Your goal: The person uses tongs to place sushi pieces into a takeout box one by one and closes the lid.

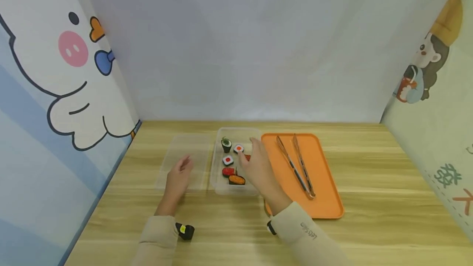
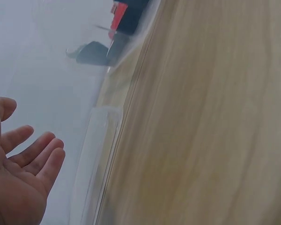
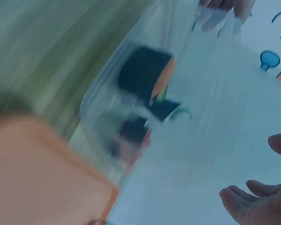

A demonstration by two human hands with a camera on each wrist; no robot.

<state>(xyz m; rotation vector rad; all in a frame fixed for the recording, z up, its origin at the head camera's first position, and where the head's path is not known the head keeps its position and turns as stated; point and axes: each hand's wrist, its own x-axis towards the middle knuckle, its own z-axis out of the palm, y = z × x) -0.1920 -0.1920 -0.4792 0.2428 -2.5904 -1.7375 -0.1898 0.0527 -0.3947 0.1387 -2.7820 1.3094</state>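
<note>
My left hand (image 1: 177, 179) is held over a clear flat plastic lid (image 1: 196, 151), its fingers loosely bent around nothing. My right hand (image 1: 258, 165) hovers over the right side of a clear plastic container (image 1: 236, 129), thumb and fingers spread apart with nothing between them. Inside the container lie a cone-shaped hand roll (image 1: 226, 145), two white-and-red sushi rolls (image 1: 238, 148), a red sushi piece (image 1: 228, 172) and an orange-topped sushi piece (image 1: 237, 180) wrapped in black. Another red piece (image 1: 247, 157) is partly covered by my right hand.
An orange tray (image 1: 325, 200) lies right of the container, close against it. Metal tongs (image 1: 311, 194) rest on the tray, their arms spread toward the back. Behind the wooden table (image 1: 377, 175) rises a pale backdrop, with cartoon-printed panels at both sides.
</note>
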